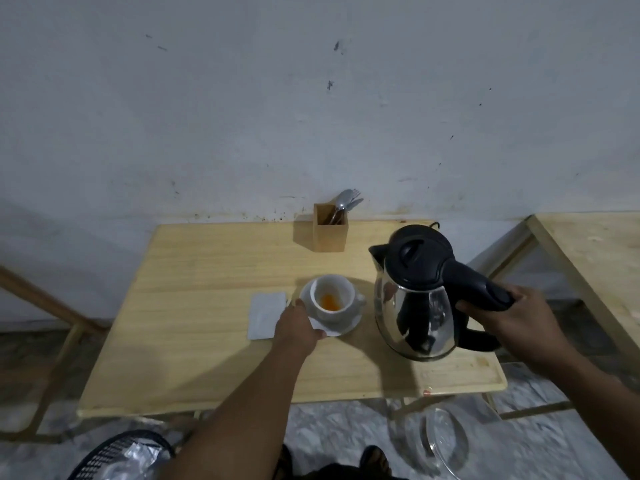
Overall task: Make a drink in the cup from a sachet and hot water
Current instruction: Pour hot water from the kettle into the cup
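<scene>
We see a pale wooden table point(214, 306) set against a scuffed grey-white wall point(242, 98), with the corner of a second wooden table point(595, 258) at the right edge. At the back of the near table stands a square wooden cutlery holder point(330, 230) containing a metal spoon and fork point(346, 199) that lean to the right. A flat white paper napkin point(265, 315) lies just left of the saucer. On the floor we note a black mesh bin point(121, 455) holding crumpled silver foil, and a clear glass lid point(446, 441) below the table's right corner.

The white ceramic cup point(334, 299) sits on a white saucer point(346, 327) near the table's centre; orange powder point(329, 301) lies in its bottom, and no liquid is visible. The left hand point(298, 329) rests on the saucer's near-left rim, fingers curled onto the edge; we cannot tell how firmly they grip.

The right hand point(516, 315) wraps closed around the black plastic handle of a polished steel electric kettle point(415, 306), lid shut, spout toward the cup, standing just right of the saucer with nothing between them. Whether the kettle rests on the table or is lifted we cannot tell. No label or writing is legible.
</scene>
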